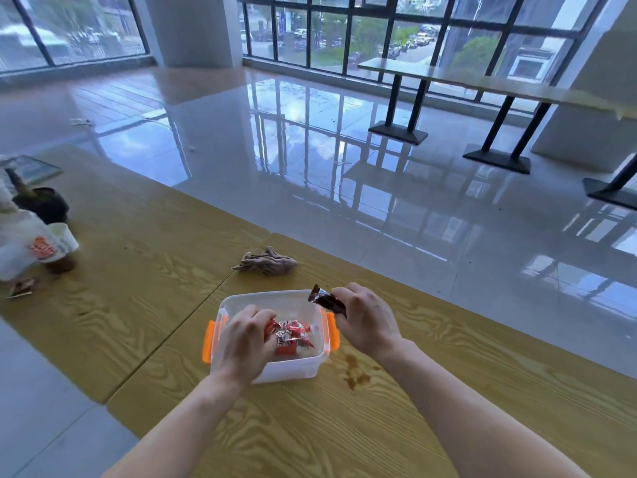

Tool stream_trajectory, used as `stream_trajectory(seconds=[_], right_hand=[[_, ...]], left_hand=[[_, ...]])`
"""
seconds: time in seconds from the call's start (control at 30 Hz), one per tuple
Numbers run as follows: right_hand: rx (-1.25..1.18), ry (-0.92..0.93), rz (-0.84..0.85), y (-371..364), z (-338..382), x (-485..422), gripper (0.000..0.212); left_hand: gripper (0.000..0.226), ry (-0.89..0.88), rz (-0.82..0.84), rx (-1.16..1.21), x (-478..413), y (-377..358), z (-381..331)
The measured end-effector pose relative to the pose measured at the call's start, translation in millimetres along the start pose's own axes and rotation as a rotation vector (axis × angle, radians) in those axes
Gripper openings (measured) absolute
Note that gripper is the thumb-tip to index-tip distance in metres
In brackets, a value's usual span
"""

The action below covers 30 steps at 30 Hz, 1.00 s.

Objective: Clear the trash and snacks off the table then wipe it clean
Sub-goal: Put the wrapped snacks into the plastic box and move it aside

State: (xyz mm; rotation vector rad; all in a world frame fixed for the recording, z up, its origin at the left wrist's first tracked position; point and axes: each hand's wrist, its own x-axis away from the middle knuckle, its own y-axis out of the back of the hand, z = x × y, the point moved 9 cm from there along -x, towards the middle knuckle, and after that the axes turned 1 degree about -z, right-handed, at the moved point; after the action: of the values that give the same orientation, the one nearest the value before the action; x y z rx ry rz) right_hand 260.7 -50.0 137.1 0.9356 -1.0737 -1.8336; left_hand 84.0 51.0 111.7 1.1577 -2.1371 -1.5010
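A clear plastic box with orange latches stands on the wooden table in front of me. Several red-wrapped snacks lie inside it. My left hand reaches down into the box, its fingers closed on a red snack packet. Just above the box's right rim, my right hand pinches a dark brown snack packet. A crumpled brown cloth lies on the table beyond the box. A brown spill stain marks the wood to the right of the box.
At the far left sit a white plastic bag, a paper cup, a dark bowl and a small brown wrapper. The table's far edge drops to a glossy tiled floor. Other tables stand by the windows.
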Motion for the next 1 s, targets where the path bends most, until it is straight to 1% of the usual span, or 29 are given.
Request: stream_trajectory(seconds=[0.13,0.2,0.27,0.4,0.5,0.57,0.67,0.77,0.9,1.0], right_hand=[[-0.046,0.034,0.073,-26.3,31.8,-17.0,0.035],[-0.006,0.043,0.133,-42.3,42.7,-24.2,0.031],[0.015,0.040,0.190,-57.0,50.2,-29.9,0.023],[0.045,0.018,0.326,-86.5,56.6,-36.0,0.010],[0.084,0.030,0.376,-101.6,57.7,-36.2,0.011],[0.099,0.035,0.380,-108.4,56.7,-36.3,0.012],[0.087,0.046,0.376,-114.6,54.5,-35.3,0.011],[0.038,0.040,0.315,-110.5,48.3,-32.4,0.022],[-0.012,0.039,0.200,-94.2,37.0,-27.5,0.029],[-0.015,0.018,0.127,-81.4,28.7,-23.6,0.030]], left_hand=[[0.020,0.058,0.013,0.012,-3.2,-1.3,29.1],[0.020,0.075,0.027,0.010,-5.0,-4.5,39.1],[0.021,0.066,0.044,0.007,-7.3,-9.5,44.9],[0.020,0.038,0.124,-0.044,-11.2,-23.6,51.8],[0.024,0.014,0.185,-0.056,-11.2,-35.0,54.8],[0.026,0.001,0.198,-0.053,-10.1,-38.5,55.7],[0.030,-0.042,0.150,-0.020,-9.6,-35.5,54.8],[0.035,-0.085,0.095,-0.034,-7.9,-28.9,56.2],[0.040,-0.049,0.020,-0.087,-4.8,-15.2,69.0],[0.050,0.034,-0.006,-0.059,-1.1,-9.8,81.7]])
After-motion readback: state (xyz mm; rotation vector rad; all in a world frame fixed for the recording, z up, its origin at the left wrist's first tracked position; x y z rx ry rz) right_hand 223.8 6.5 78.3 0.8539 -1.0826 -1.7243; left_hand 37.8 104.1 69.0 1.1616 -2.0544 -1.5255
